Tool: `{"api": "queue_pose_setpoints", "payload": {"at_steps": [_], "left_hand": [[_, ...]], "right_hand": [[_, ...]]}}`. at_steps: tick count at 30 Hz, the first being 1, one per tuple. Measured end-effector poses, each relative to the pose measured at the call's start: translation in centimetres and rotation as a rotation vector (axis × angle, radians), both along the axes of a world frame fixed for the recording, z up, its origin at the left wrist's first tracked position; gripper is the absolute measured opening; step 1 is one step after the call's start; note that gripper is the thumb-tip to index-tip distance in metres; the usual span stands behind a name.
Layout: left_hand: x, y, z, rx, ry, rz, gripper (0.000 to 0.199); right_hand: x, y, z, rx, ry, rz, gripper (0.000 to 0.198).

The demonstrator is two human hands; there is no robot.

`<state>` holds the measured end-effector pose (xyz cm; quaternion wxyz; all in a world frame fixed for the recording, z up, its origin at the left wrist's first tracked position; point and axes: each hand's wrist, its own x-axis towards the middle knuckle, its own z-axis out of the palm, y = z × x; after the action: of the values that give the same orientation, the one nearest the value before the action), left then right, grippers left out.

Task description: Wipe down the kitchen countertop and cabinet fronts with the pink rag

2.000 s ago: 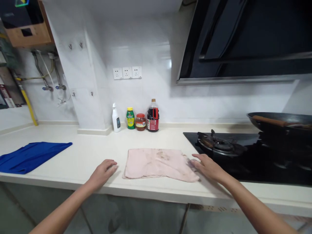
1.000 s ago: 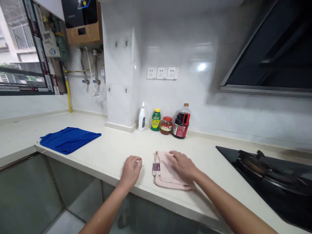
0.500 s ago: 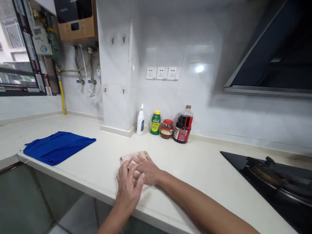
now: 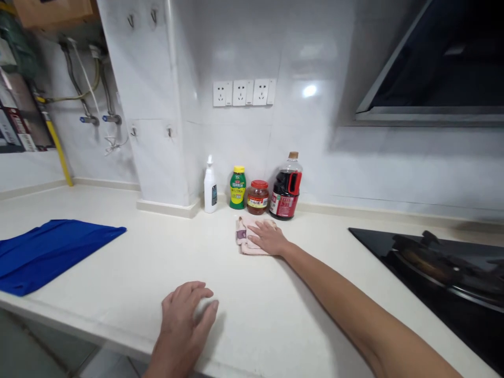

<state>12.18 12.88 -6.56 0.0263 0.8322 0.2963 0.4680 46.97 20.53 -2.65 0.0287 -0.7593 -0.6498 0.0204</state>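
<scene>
My right hand (image 4: 268, 237) lies flat, fingers spread, on a folded pale pink cloth (image 4: 252, 248) with a purple patch at its left edge. The cloth rests on the white countertop (image 4: 236, 299), just in front of a jar with a red lid (image 4: 258, 198) and a large bottle of dark liquid (image 4: 286, 189). My left hand (image 4: 187, 315) hovers near the counter's front edge, holding nothing, its fingers loosely curved and the thumb apart.
Left of the jar stand a green bottle with a yellow cap (image 4: 238, 189) and a white bottle (image 4: 210, 186). A blue cloth (image 4: 59, 249) lies at the left. On the right is a black gas stove (image 4: 397, 262) under a range hood (image 4: 441, 68). Sockets (image 4: 242, 93) are on the wall.
My right hand has slid the pink cloth away from me toward the bottles. My left hand has come off the cloth and right hand, back toward the front edge. The view has shifted right and closer.
</scene>
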Motion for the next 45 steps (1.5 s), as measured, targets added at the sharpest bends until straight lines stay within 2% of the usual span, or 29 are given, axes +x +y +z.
{"api": "queue_pose_setpoints", "payload": {"at_steps": [4,7,11,15,17,22,25,27,29,32,35,40,45], "left_hand": [[0.2,0.3,-0.1,-0.031,0.057,-0.01,0.017],[0.3,0.5,-0.1,-0.139,0.096,0.009,0.022],[0.4,0.4,0.8,-0.284,0.149,0.061,0.029],[0.4,0.2,1.7,-0.33,0.186,0.071,0.034],[0.4,0.0,1.7,-0.314,0.205,0.069,0.034],[0.6,-0.4,1.3,-0.14,0.275,0.035,0.03],[0.9,-0.6,1.1,-0.064,0.345,-0.062,0.03],[1.0,-0.7,1.2,-0.045,0.366,-0.101,0.029],[1.0,-0.9,1.2,-0.027,0.355,-0.11,0.028],[0.9,-1.2,1.2,0.025,0.293,-0.101,0.029],[0.8,-1.4,1.2,0.07,0.214,-0.067,0.029],[0.7,-1.8,1.4,0.053,0.147,-0.004,0.031],[0.4,-2.3,1.5,0.068,0.036,0.023,0.032]], "right_hand": [[6.5,-5.7,-0.1,0.004,-0.055,-0.074,0.066],[11.0,-10.2,0.1,-0.011,-0.095,-0.15,0.058],[13.8,-14.4,0.2,-0.007,-0.106,-0.309,0.059],[12.1,-18.2,-0.3,0.026,-0.099,-0.461,0.067],[10.2,-21.1,-0.9,0.044,-0.105,-0.468,0.068],[5.7,-31.0,-3.5,0.162,-0.108,-0.266,0.068],[5.0,-34.4,-4.6,0.159,-0.06,-0.189,0.067],[5.4,-33.9,-4.6,0.124,-0.029,-0.206,0.068],[5.9,-31.3,-3.9,0.093,-0.016,-0.246,0.071],[5.8,-25.2,-2.2,0.046,-0.018,-0.299,0.074],[3.8,-18.6,-0.4,-0.022,0.01,-0.335,0.075],[-4.3,-9.1,0.4,-0.034,0.044,-0.224,0.08],[-15.2,-3.2,-0.1,-0.031,0.053,0.095,0.082]]}}
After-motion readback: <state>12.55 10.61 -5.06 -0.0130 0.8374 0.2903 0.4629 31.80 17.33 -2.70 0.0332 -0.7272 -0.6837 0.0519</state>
